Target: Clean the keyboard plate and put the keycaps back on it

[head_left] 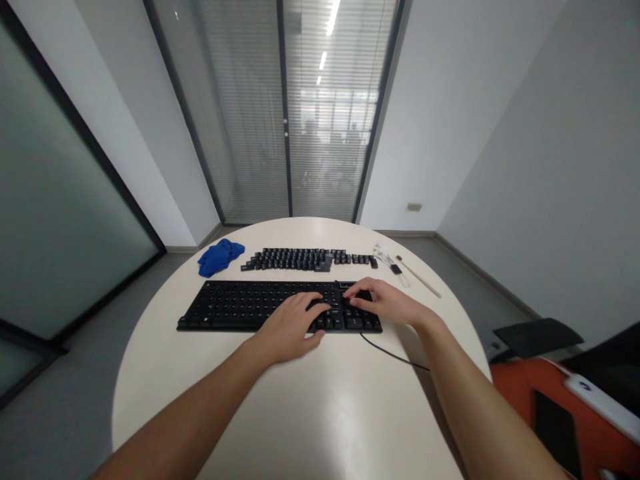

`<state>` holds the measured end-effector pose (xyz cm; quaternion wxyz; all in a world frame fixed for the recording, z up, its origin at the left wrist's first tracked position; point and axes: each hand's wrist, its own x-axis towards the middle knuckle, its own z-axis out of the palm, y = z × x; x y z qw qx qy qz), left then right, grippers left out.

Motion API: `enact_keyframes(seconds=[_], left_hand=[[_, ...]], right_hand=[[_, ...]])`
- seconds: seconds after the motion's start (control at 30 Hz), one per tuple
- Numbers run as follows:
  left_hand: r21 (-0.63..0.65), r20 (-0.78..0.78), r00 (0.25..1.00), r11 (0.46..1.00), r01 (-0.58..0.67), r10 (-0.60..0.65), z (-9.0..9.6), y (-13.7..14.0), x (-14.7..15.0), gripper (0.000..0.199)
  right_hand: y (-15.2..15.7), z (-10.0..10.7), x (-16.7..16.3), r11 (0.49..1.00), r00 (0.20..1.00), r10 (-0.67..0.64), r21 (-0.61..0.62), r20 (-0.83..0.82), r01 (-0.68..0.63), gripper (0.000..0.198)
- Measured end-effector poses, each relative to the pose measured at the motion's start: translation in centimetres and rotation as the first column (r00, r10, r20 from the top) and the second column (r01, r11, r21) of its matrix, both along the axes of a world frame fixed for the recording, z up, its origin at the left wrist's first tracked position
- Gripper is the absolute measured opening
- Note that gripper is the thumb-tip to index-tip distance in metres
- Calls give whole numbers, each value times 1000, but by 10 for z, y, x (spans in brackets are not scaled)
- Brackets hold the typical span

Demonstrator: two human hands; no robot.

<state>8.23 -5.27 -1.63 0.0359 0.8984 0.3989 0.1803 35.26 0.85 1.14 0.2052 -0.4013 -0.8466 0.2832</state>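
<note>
A black keyboard (240,303) lies across the round table. Much of its left and middle part shows bare key positions, while keycaps sit at its right end. My left hand (293,327) rests on the keyboard's right half, fingers spread and holding nothing. Over the number pad is my right hand (385,300), its thumb and forefinger tips close together at the keys; whatever is between them is too small to make out. Beyond the keyboard, loose black keycaps (293,259) stand in rows on the table.
A blue cloth (220,257) lies at the far left of the white table (300,413). At the right are a thin wooden-handled brush (420,277) and a small wire tool (396,269). The keyboard's cable (395,357) runs off rightward. An orange chair (520,393) stands beside the table.
</note>
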Motion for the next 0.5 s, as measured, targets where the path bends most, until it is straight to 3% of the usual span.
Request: enact_keyframes(seconds=[0.33, 0.5], left_hand=[[-4, 7, 1000, 1000, 3, -3, 0, 0, 0, 49], [1, -3, 1000, 1000, 0, 0, 0, 0, 0, 48]], right_hand=[[3, -1, -6, 988, 993, 120, 98, 5, -120, 22], [2, 0, -7, 991, 996, 92, 95, 0, -91, 23]])
